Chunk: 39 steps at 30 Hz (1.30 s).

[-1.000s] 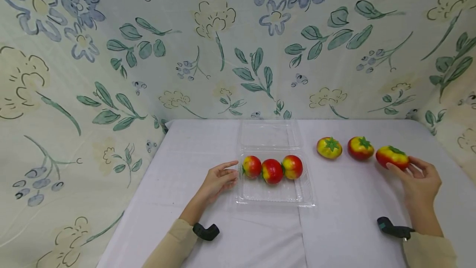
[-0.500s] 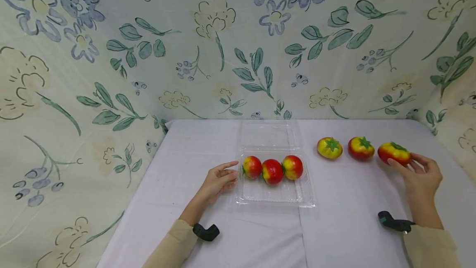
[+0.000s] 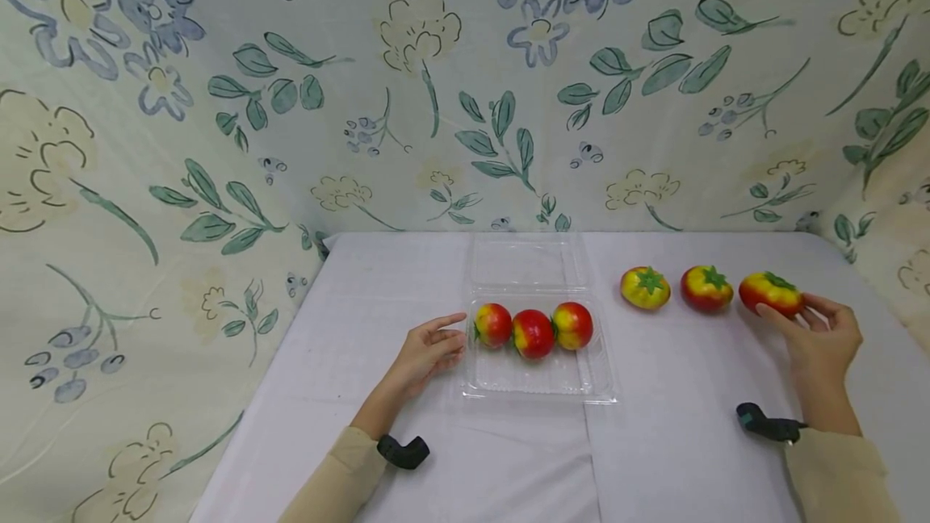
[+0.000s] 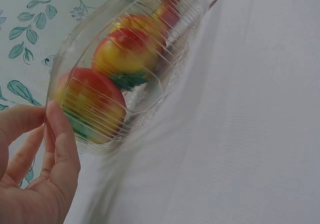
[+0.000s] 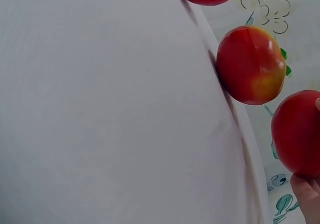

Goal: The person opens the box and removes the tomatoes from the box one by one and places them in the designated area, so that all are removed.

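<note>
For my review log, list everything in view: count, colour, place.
Clear container: 1, transparent, open, mid-view
Lid: 1, transparent, folded back behind container
Boxed fruits: 3, red-yellow, inside container
Loose fruits: 2, red-yellow, right of container
Held fruit: 1, red-yellow, right of those
Cloth: 1, white, beneath container and fruits
Backdrop: 1, pale floral, behind cloth
Wrist devices: 2, black, lower left and right
Sleeves: 2, beige, lower left and right
Left grip: 1, bare, at container's left rim
Right grip: 1, bare, on held fruit

Soft light, dim wrist views, faint shadows
</note>
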### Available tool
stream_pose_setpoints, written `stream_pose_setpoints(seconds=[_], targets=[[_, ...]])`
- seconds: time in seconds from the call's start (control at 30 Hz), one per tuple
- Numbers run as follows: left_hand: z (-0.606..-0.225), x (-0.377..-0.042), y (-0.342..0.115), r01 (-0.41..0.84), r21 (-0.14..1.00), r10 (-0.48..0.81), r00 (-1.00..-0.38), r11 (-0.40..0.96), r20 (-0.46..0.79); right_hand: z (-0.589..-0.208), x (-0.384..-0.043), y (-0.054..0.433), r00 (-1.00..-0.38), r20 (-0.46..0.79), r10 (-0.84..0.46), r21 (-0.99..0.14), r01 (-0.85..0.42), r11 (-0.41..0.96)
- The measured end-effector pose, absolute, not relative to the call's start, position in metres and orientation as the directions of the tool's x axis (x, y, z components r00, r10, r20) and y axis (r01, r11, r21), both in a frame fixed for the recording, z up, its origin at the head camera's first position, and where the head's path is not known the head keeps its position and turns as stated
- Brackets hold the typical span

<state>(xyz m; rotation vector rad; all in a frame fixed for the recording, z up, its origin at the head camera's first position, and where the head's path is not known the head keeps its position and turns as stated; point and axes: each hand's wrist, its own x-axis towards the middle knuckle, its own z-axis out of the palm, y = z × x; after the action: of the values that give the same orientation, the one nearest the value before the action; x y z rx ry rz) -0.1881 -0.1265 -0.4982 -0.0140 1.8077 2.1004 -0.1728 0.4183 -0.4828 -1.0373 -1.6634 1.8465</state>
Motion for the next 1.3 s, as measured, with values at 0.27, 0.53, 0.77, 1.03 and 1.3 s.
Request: stream_pose_setpoints(seconds=[0.27,0.53,0.77,1.03,1.3], targets=[[-0.499,-0.188,-0.127,-0.280,0.953,0.265,-0.933,-0.114,-0.242,-0.484,-0.176,0.421,-0.622,-0.240,0.745,-0.970,0.177,-0.165],[-0.501,-0.190,-0.127,-0.264,0.958,0.272,-0.936,-0.117,-0.224,-0.486,-0.179,0.424,-0.633,-0.252,0.732,-0.958,0.272,-0.094],[-0.500,-0.189,-0.127,-0.268,0.956,0.269,-0.935,-0.117,-0.229,-0.487,-0.184,0.429,-0.641,-0.255,0.724,-0.954,0.291,-0.078],[-0.501,-0.190,-0.127,-0.265,0.958,0.268,-0.936,-0.107,-0.229,-0.489,-0.188,0.433,-0.634,-0.272,0.724,-0.952,0.288,-0.105],[-0.500,-0.190,-0.127,-0.271,0.957,0.260,-0.936,-0.103,-0.237,-0.491,-0.191,0.437,-0.641,-0.302,0.705,-0.948,0.283,-0.148]])
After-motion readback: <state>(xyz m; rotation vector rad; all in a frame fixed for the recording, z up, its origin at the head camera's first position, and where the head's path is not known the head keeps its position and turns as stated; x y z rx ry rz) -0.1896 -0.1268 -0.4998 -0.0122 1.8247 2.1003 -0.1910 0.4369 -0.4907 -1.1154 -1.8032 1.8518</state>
